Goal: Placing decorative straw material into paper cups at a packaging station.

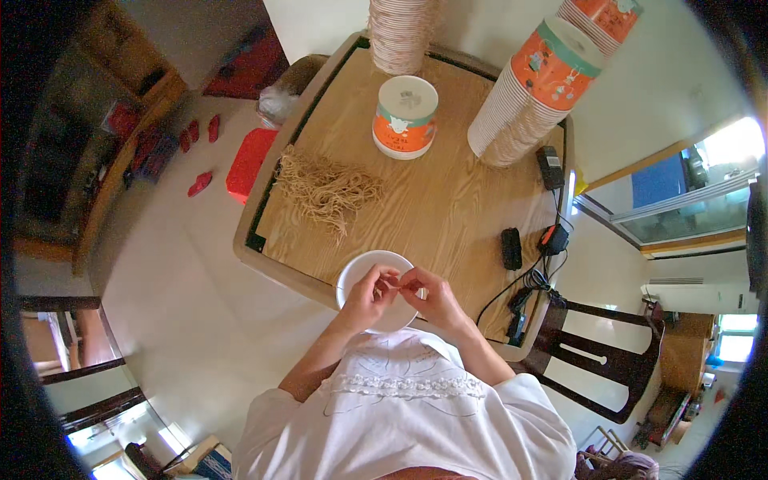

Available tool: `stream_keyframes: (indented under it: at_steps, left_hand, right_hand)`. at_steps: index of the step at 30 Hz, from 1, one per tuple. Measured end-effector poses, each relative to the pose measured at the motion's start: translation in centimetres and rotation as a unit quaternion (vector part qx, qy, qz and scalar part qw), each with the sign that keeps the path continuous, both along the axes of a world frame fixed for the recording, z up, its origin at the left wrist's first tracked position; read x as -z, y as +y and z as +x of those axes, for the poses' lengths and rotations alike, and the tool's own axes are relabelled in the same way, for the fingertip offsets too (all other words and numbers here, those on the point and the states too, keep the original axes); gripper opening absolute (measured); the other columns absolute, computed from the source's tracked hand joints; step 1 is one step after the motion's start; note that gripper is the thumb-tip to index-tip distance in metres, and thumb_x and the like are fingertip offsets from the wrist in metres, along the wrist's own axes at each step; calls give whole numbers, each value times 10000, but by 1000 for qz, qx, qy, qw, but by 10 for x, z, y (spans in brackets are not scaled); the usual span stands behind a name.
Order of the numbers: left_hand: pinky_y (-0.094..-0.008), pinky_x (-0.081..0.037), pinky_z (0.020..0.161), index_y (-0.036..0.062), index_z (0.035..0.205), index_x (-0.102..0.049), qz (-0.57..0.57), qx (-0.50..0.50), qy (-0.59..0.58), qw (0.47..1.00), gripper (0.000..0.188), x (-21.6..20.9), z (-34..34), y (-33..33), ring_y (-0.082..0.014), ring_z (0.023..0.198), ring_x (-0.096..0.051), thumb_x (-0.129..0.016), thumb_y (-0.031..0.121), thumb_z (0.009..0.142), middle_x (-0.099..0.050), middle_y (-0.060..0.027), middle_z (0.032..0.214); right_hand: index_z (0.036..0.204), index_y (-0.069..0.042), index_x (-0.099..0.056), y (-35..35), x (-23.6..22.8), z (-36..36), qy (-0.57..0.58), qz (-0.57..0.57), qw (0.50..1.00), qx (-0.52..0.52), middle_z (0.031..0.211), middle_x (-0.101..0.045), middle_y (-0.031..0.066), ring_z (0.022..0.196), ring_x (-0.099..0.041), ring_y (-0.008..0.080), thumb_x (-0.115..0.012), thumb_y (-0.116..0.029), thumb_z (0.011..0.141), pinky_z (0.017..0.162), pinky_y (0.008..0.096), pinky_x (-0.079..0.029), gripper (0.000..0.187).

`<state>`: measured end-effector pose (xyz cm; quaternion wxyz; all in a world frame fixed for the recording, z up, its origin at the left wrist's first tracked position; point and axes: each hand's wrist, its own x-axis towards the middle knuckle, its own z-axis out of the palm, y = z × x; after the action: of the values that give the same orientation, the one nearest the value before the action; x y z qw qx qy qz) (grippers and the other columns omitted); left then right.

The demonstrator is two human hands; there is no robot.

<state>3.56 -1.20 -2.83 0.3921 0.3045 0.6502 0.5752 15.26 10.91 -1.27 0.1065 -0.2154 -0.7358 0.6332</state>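
A white paper tub (357,270) stands at the near edge of the table, its pale inside facing up. Over it, my left hand (370,296) and my right hand (432,298) meet with fingertips pinched together. Whatever lies between the fingers is too small to make out. Beyond my left hand, a loose heap of tan paper cords (330,192) is spread on the wood-patterned tabletop (436,208). Farther off sits an upside-down orange, green and white printed paper tub (405,120).
Tall nested tub stacks rise at the back (398,36) and back right (520,104). Along the right edge lie a black adapter (550,167), a small black box (511,249) and tangled cables (534,280). A dark wooden chair (608,360) stands right; a red stool (250,164) stands left.
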Motion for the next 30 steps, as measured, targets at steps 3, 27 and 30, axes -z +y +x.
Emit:
stream_keyframes:
  at_steps: [3, 27, 30]
  left_hand:
    - [-235, -455, 610, 29, 959, -534, 3, 21, 75, 997, 179, -4, -1, -1, -84, 681, -557, -585, 51, 788, -596, -40, 781]
    - [-222, -467, 600, 9, 813, -639, -63, -5, 1, 998, 91, 16, 0, 0, -68, 671, -579, -639, 85, 764, -638, -43, 742]
    - [-227, -456, 576, 16, 793, -628, -57, 12, 67, 996, 72, 25, 1, 4, -71, 630, -562, -636, 81, 762, -620, -39, 718]
  right_hand:
    - [881, 4, -543, 2, -11, -2, -5, -16, 1000, -26, 817, -567, 42, 768, -552, 113, -566, 4, 780, 712, 255, -460, 103]
    - [819, 6, -570, 13, 9, 9, 1, 134, 990, -34, 782, -564, 147, 721, -564, 306, -563, -60, 781, 624, 351, -461, 76]
    - [819, 8, -557, 11, 21, 10, -9, 141, 989, -32, 791, -561, 161, 742, -557, 324, -542, -79, 798, 630, 369, -456, 92]
